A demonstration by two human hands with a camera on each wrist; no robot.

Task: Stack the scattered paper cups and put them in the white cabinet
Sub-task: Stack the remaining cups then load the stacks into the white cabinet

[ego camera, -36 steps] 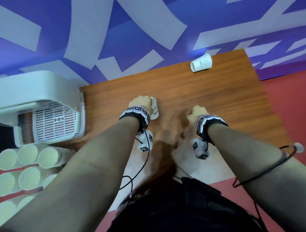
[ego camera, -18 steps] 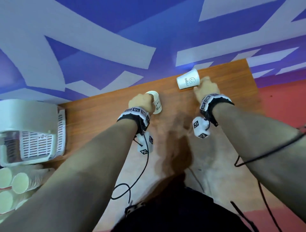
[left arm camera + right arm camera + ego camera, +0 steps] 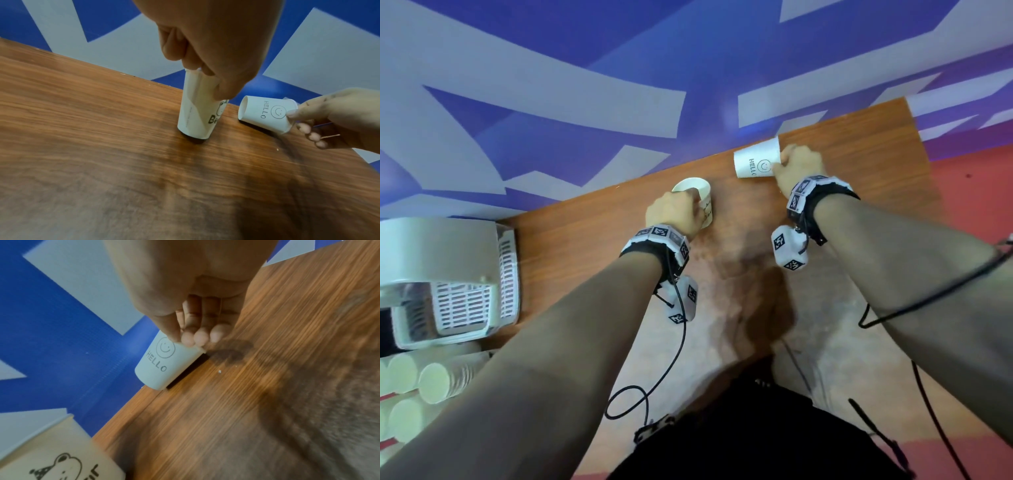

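Gripping upright bear cup (image 3: 700,202) in left hand (image 3: 674,214), right hand (image 3: 796,168) pinching sideways HELLO cup (image 3: 755,164), mouth leftward

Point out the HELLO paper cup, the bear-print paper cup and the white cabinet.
HELLO paper cup (image 3: 756,163): head view, on its printed side wall.
Bear-print paper cup (image 3: 195,113): left wrist view, on its side wall below the fingers.
White cabinet (image 3: 438,253): head view, on its top panel.

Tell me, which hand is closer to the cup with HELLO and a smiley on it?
The right hand: its thumb and fingers pinch the HELLO cup at its bottom end. The left hand is off to the side, holding the bear cup upright.
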